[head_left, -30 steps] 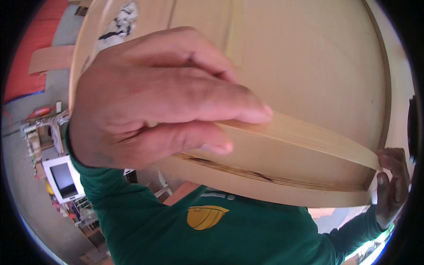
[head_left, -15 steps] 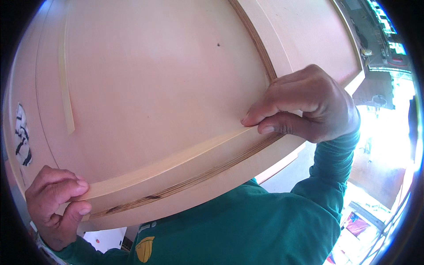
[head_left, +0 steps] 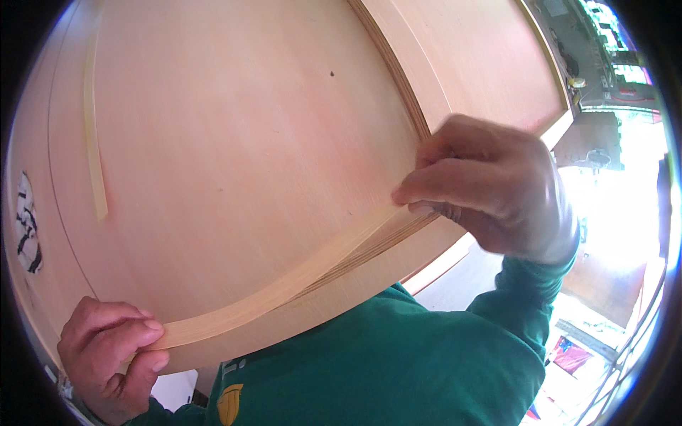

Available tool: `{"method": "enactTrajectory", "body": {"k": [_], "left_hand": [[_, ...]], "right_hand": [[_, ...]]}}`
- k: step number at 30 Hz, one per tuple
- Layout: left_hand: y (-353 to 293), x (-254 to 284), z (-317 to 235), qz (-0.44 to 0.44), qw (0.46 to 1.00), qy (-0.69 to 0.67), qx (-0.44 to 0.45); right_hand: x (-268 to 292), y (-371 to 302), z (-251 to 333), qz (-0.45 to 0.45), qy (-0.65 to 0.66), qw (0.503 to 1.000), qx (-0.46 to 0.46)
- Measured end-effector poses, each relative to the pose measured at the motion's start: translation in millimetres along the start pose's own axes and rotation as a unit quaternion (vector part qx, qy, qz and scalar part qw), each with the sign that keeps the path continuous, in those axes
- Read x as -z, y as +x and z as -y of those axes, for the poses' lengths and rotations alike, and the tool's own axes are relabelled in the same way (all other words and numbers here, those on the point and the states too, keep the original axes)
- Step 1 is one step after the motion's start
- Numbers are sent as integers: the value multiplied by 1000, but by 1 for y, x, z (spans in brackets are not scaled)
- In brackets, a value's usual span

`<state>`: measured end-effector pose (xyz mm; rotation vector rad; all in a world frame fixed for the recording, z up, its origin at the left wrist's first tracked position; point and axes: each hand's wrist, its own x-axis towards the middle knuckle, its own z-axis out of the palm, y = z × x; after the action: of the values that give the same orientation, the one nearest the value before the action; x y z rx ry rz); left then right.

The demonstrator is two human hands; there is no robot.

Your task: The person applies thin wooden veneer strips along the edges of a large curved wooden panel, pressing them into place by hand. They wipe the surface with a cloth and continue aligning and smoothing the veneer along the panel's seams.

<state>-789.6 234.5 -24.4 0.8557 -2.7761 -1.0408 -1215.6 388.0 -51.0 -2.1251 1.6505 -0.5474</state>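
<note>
My left hand [head_left: 114, 351], at the lower left, pinches one end of a thin, pale wood strip [head_left: 273, 287] between thumb and fingers. At the right, my right hand [head_left: 497, 188] is closed on the strip's other end and slightly blurred. Between them the strip bows and twists, its broad face turned up. It runs along the near edge of a large pale wooden panel [head_left: 234, 128], partly covering a brown layered plywood edge [head_left: 369, 248]. Whether the strip touches that edge along its length, I cannot tell.
Another narrow pale strip [head_left: 91, 128] lies on the panel's left side. A black-and-white patterned patch [head_left: 28, 227] shows near the left rim. A layered plywood edge [head_left: 394, 60] crosses the panel's right part. Cluttered, bright surroundings lie beyond on the right.
My left hand has shifted a little right and down. The strip has twisted and now covers the left part of the plywood edge. My right hand has turned and lowered slightly.
</note>
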Motion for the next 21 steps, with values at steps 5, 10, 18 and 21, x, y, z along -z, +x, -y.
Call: {"method": "enactTrajectory", "body": {"k": [5, 10, 18, 21], "left_hand": [[2, 22, -10, -36, 999, 17, -6], [14, 4, -13, -48, 997, 13, -61], [38, -1, -24, -25, 993, 59, -95], [53, 2, -35, -12, 992, 72, -100]], "right_hand": [[-6, -14, 10, -148, -98, 984, -4], [-9, -34, -18, -227, -159, 960, 36], [-26, -59, -31, -248, -159, 955, -18], [-23, -62, -30, -256, -153, 954, -35]]}}
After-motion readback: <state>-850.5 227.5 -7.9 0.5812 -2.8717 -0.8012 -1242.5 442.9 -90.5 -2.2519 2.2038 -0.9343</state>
